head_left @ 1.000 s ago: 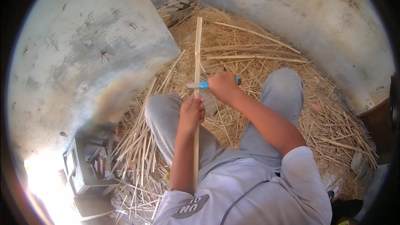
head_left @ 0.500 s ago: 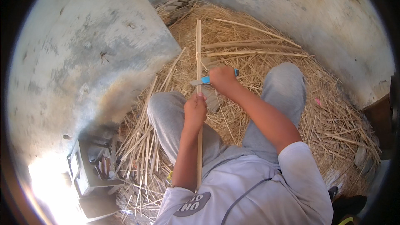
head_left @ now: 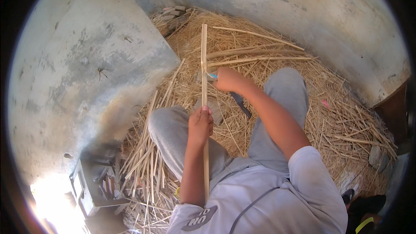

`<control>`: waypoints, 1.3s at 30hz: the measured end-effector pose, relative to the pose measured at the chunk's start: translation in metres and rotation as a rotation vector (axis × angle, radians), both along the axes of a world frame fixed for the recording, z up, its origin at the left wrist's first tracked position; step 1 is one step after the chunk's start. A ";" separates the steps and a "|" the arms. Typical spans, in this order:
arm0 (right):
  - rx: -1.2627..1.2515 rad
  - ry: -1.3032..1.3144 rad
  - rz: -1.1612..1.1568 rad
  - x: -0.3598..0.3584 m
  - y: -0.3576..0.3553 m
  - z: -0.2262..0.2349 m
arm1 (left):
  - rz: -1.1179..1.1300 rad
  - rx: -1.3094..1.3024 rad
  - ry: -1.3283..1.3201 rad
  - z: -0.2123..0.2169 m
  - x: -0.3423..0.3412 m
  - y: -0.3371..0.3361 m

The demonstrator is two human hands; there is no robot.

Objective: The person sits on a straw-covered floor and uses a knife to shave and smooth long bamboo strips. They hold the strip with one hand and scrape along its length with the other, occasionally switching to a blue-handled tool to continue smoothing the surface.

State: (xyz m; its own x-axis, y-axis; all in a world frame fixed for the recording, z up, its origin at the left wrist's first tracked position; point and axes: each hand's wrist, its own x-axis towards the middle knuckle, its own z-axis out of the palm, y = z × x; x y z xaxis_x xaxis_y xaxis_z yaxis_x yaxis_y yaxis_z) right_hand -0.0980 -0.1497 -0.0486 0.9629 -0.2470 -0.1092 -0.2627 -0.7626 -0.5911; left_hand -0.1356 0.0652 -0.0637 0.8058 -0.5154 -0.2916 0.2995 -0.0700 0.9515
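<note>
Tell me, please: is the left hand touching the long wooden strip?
Touching. The head view shows the left hand closed around the long wooden strip, which passes through its fist and continues above and below it.

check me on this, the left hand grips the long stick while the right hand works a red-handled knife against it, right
Not quite: in the head view the knife has a blue handle, not red. The rest holds: the left hand grips the long stick while the right hand works the knife against it.

The long stick (head_left: 203, 60) is looking like pale, dry, matt wood, and the litter of shavings (head_left: 268, 60) is lying coarse and fibrous. The wall (head_left: 86, 69) is showing rough, stained cement, while the trousers (head_left: 286, 91) are looking like soft grey cloth.
</note>
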 end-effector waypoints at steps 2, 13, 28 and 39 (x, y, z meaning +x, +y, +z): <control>-0.125 -0.114 -0.011 -0.008 0.008 -0.004 | 0.001 -0.043 0.048 0.006 -0.001 0.002; 0.147 0.044 0.111 -0.048 -0.004 0.024 | 0.016 -0.142 0.068 0.009 0.007 0.019; 0.125 -0.289 -0.019 -0.054 -0.003 0.017 | -0.158 0.041 0.133 0.017 -0.041 0.034; -0.042 -0.235 0.048 -0.061 0.015 0.023 | -0.016 -0.055 0.214 -0.003 -0.051 0.049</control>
